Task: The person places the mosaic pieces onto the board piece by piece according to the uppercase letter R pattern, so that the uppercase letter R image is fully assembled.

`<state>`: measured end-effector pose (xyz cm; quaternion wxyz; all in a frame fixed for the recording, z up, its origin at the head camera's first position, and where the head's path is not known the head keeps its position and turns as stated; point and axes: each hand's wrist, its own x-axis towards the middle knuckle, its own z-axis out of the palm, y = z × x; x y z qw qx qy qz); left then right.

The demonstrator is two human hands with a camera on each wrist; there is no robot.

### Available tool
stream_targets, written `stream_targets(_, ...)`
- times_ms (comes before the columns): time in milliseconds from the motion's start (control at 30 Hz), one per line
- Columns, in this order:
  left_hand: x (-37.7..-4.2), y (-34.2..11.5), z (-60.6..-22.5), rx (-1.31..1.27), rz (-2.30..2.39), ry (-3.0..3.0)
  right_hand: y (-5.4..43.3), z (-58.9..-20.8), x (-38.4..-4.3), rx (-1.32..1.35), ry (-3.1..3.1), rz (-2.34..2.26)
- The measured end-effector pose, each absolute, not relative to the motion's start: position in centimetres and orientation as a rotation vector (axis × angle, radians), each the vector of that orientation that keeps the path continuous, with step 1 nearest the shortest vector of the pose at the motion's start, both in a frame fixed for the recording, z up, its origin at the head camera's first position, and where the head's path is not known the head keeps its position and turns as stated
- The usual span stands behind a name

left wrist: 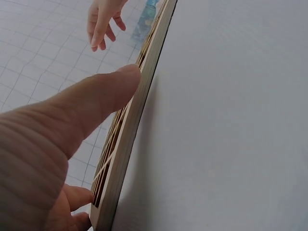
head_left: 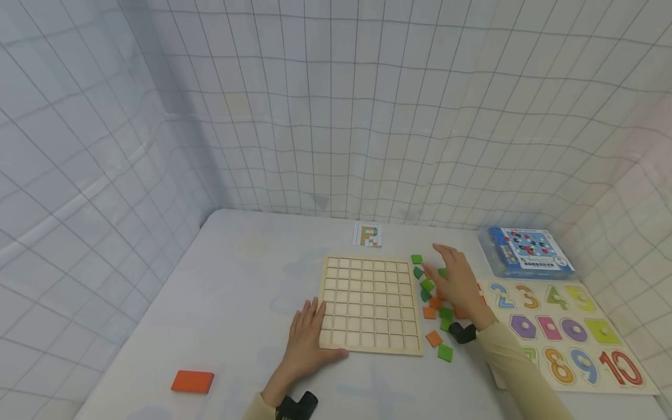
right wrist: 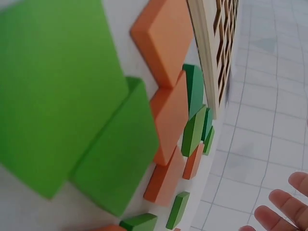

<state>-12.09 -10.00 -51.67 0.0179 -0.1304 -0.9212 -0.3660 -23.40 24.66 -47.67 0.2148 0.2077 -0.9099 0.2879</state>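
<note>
A square wooden grid board [head_left: 370, 306] lies on the white table, its cells bare. At its near left corner rests my left hand [head_left: 306, 344], fingers extended along the left side; the left wrist view shows the thumb [left wrist: 103, 94] touching the front edge. My right hand [head_left: 459, 286] hovers over loose green and orange pieces on the board's right, fingers spread and holding nothing. Among those pieces are a green square tile [head_left: 445, 353] and an orange square tile [head_left: 434, 338]. The hand and wrist hide some of the pieces in the head view.
Behind the board lies a small pattern card [head_left: 367, 235]. A blue boxed set [head_left: 527, 252] stands at the back right, with a number and shape puzzle board [head_left: 646, 389] in front of it. An orange block [head_left: 192, 381] sits at the front left. Grid-patterned curtains surround the table.
</note>
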Motion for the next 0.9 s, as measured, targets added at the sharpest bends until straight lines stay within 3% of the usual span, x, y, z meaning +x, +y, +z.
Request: stream_targets(900,-12.1,-9.8,-52.2,-0.389,-1.011,-2.859,25.7,-47.4,-25.4,0.398,-2.933,0.75)
